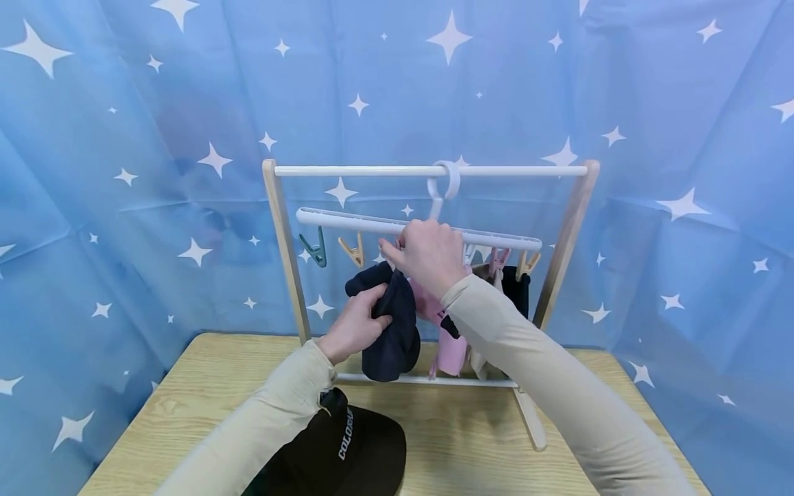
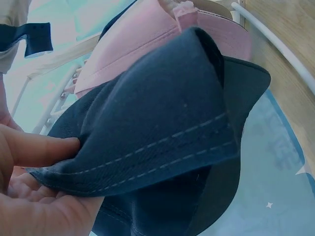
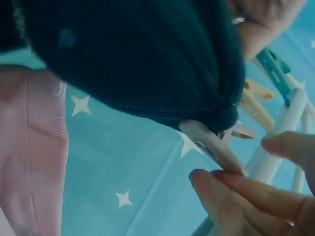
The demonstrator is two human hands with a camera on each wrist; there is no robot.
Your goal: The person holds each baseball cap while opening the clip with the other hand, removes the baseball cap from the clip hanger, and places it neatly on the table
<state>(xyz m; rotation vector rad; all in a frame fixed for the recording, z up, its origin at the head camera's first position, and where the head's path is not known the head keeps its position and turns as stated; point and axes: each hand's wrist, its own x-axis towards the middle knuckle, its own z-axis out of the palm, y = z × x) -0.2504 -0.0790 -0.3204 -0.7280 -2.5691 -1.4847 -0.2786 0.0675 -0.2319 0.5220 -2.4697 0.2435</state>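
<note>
A dark navy cap (image 1: 397,337) hangs below the white hanger (image 1: 353,222), its crown button end up at a pale clothespin (image 3: 214,147). My left hand (image 1: 356,324) pinches the cap's stitched edge between thumb and fingers, as the left wrist view shows close up. Just under the hanger bar is my right hand (image 1: 428,255). Its fingertips touch one handle of the pale clothespin, while the thumb stands apart from the other handle. Beside the navy cap hangs a pink cap (image 2: 133,54), partly hidden by my right arm in the head view.
The hanger hooks over the top rail (image 1: 360,171) of a wood-sided rack. Green (image 1: 320,249) and yellow (image 1: 355,251) clothespins dangle at its left. Beige and black items (image 1: 516,289) hang at right. A dark cap lettered COLORADO (image 1: 372,441) lies on the wooden table (image 1: 229,358).
</note>
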